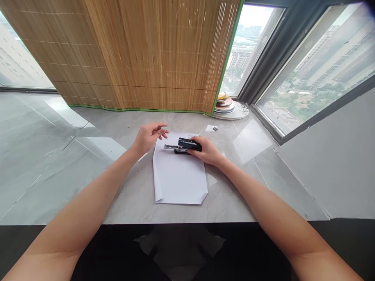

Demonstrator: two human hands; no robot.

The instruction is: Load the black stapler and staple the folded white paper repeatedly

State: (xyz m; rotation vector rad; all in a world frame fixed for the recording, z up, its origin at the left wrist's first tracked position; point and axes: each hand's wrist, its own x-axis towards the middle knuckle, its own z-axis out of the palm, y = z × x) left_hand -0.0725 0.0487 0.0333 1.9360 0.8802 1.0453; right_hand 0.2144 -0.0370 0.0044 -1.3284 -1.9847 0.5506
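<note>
My right hand point(206, 150) grips the back of a black stapler point(187, 144) over the white paper point(180, 177). The stapler's metal tray point(172, 147) sticks out to the left from under its black top. Above the paper's upper left edge, my left hand point(150, 136) is raised with its fingers loosely bent and apart; I see nothing in them. The paper has folded edges at its left side and its lower right corner. Beyond the right hand, small dark staple strips point(215, 128) lie by a little white piece.
A grey marble-look ledge point(129, 203) carries everything. A bamboo blind point(140, 58) with a green border hangs behind it. Stacked plates point(225, 106) stand on a white board point(240, 112) in the back right corner, beside windows point(316, 74). A white wall point(331, 164) rises at right.
</note>
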